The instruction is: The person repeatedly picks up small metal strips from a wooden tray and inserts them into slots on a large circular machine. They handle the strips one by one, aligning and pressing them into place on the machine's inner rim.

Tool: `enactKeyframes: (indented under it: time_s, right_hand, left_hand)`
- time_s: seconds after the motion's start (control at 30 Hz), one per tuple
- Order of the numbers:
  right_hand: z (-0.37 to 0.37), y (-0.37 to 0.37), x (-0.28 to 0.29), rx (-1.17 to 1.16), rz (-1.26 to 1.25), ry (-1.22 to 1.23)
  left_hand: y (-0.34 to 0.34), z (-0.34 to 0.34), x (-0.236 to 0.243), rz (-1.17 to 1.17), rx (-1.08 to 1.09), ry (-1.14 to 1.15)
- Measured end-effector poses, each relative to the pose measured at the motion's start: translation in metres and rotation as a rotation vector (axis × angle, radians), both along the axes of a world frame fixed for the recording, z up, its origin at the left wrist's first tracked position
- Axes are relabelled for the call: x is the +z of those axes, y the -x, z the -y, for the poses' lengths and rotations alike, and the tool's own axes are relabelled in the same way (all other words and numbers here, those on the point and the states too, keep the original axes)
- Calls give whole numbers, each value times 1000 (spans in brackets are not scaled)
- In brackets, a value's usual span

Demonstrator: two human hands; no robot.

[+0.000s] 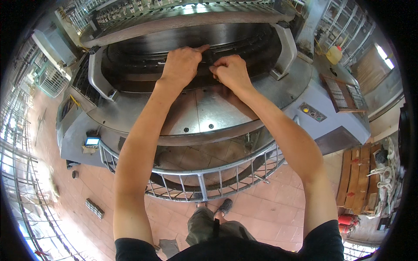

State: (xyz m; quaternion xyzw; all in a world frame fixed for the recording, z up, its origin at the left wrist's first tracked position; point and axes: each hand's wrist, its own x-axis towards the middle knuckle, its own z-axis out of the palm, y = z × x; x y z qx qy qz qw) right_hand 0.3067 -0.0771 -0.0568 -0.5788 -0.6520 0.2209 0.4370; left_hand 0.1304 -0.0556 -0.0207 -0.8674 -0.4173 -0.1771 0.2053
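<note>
Both hands reach into the dark curved recess [143, 71] of a large round metal machine that looks like a circular knitting machine. My left hand [182, 64] is at the recess, its index finger stretched to the right along the dark ring; its other fingers are mostly hidden under the hand. Close by on the right, my right hand [233, 75] has its fingers curled in a pinch at the ring's near side. Whatever lies between those fingertips is hidden or too small to name. A small white piece [162, 63] lies just left of my left hand.
Metal brackets [286, 50] flank the recess, under a thick curved rim [183, 28]. Between my body and the machine stands a curved railing [202, 185]. At right are a button panel [312, 112], a yellow container [334, 55] and wooden boards [359, 174]; a small screen [92, 141] is at left.
</note>
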Motion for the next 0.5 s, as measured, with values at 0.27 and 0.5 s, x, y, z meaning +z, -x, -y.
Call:
enactKeyframes:
  time_s: [0.27, 0.5]
  right_hand:
    - [0, 2, 2, -13, 133, -135]
    - [-27, 5, -5, -112, 3, -320]
  left_hand:
    - [3, -7, -4, 74, -61, -19]
    - [2, -12, -4, 151, -46, -93]
